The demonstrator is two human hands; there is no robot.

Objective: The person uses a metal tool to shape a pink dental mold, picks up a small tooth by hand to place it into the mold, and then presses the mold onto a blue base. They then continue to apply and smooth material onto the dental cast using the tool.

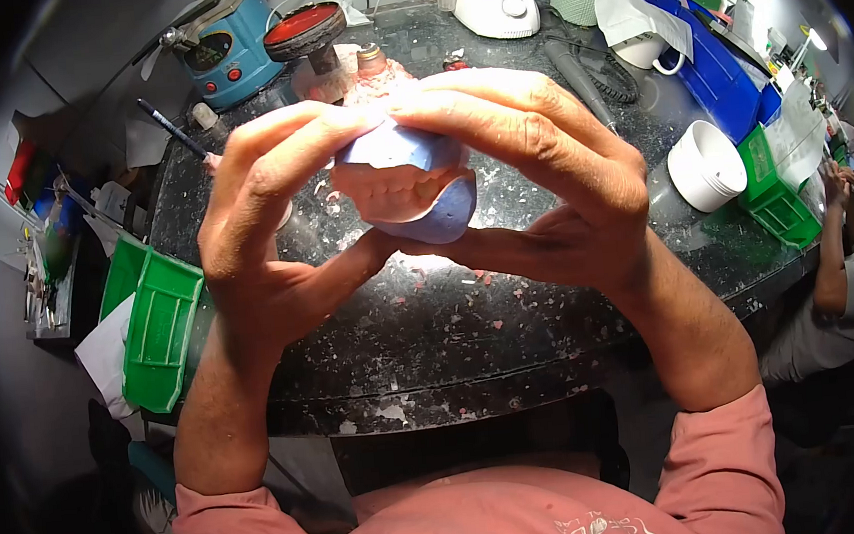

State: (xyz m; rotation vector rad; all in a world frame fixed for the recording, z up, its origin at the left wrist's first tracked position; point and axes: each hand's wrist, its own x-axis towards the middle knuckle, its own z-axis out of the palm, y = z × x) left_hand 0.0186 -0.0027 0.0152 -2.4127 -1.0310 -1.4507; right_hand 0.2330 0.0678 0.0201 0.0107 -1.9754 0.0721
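Between both hands, above the bench, is a dental model (406,188) with blue plaster bases above and below and a pinkish wax band with teeth in the middle. My left hand (276,199) presses its fingers on the upper base and its thumb under the lower one, from the left side. From the right, my right hand (550,172) grips it the same way, fingers on top and thumb below. The fingertips of the two hands meet over the upper base and hide part of it.
Scraps litter the dark bench (404,359). Behind stand a blue machine (230,57), a red-topped round stand (305,31) and a white device (495,3). A white tub (706,167) and green bins (159,323) flank me. Another person's arm (832,245) shows at far right.
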